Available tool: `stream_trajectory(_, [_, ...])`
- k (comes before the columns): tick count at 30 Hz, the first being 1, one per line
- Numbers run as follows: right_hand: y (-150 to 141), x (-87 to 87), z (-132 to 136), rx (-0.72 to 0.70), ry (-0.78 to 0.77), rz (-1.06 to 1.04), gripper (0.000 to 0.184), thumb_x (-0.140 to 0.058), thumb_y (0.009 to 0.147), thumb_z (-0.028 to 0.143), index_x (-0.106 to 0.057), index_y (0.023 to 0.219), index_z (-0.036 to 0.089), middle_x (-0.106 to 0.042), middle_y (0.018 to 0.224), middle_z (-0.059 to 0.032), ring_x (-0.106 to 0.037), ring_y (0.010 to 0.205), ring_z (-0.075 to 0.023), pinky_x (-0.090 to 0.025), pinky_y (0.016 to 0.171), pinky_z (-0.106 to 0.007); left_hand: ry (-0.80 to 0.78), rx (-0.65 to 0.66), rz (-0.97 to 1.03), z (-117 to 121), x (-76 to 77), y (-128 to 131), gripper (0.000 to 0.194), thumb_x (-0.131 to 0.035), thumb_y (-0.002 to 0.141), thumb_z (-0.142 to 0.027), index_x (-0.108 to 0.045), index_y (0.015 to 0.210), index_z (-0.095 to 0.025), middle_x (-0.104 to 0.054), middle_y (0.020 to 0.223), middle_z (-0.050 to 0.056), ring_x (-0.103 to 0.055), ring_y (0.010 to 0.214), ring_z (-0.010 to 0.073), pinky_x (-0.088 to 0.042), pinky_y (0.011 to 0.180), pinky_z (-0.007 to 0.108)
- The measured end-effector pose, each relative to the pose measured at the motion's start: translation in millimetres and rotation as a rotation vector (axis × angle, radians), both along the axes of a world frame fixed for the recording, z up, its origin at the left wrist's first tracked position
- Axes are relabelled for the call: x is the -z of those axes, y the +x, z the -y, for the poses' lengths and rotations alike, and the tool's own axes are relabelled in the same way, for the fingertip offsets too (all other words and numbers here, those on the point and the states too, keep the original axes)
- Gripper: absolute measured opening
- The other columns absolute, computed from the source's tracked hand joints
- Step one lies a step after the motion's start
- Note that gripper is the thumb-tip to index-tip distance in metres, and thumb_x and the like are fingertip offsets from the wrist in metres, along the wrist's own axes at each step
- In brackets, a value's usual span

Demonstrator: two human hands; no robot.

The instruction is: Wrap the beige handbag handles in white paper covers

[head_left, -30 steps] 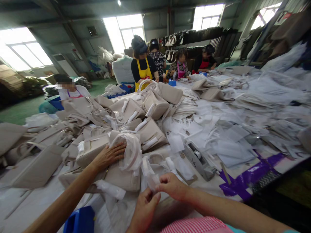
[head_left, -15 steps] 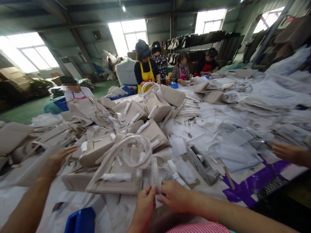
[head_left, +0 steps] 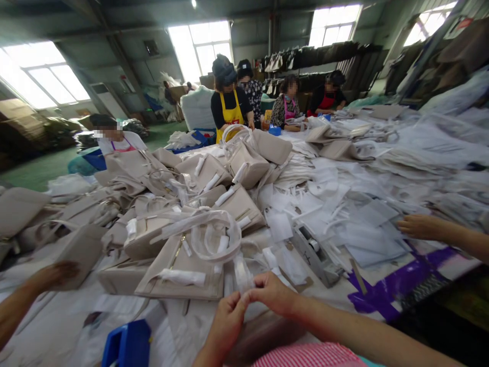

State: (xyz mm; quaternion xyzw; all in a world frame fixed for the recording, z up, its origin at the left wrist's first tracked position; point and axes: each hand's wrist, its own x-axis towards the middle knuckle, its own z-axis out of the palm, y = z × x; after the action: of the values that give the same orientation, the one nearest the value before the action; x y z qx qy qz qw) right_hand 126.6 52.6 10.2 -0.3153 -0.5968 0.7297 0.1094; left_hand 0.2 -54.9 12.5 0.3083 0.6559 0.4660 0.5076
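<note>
My left hand (head_left: 227, 318) and my right hand (head_left: 273, 293) meet at the near edge of the table. Both pinch a thin strip of clear white wrapping (head_left: 242, 272) that hangs from the handle of a beige handbag (head_left: 183, 265). The bag lies flat just beyond my fingers, its looped handle (head_left: 216, 232) wrapped in white film. A striped pink garment shows at the bottom edge below my arms.
A co-worker's hand (head_left: 53, 275) rests on beige bags at the left; another's hand (head_left: 420, 227) lies on white sheets at the right. A grey tape dispenser (head_left: 315, 255), a blue bin (head_left: 126, 344), purple tape (head_left: 401, 278) and heaps of bags surround me. Several people work at the far end.
The co-worker's arm at the left has pulled back off the handbag toward the left edge. A second hand has come in from the right. My hands stay pinched on the wrapping strip.
</note>
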Motion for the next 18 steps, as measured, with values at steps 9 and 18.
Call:
stream_trajectory(9, [4.1,24.7,-8.6,-0.277,1.03,0.025,0.01,-0.055,0.083,0.022,-0.062,0.077,0.016,-0.059,0.078,-0.0032,-0.049,0.072,-0.0145,-0.037,0.067,-0.026,-0.192,-0.315,0.714,-20.0,11.3,-13.0,0.05,-0.089,0.053,-0.042,-0.05,0.073,-0.018,-0.032,0.051,-0.013,-0.02,0.041,0.0013,-0.017,0.038,0.015])
stream_trajectory(18, [-13.3,12.9,-25.7,-0.112,-0.246,0.277,0.044,-0.037,0.094,0.055,-0.046,0.07,0.019,-0.04,0.053,0.0069,-0.023,0.04,-0.0062,-0.018,0.041,-0.02,-0.023,-0.191,-0.044,-10.1,17.9,-2.2,0.038,-0.068,0.074,-0.053,-0.061,0.066,-0.016,-0.054,0.055,-0.002,-0.046,0.055,0.0122,-0.036,0.053,0.024])
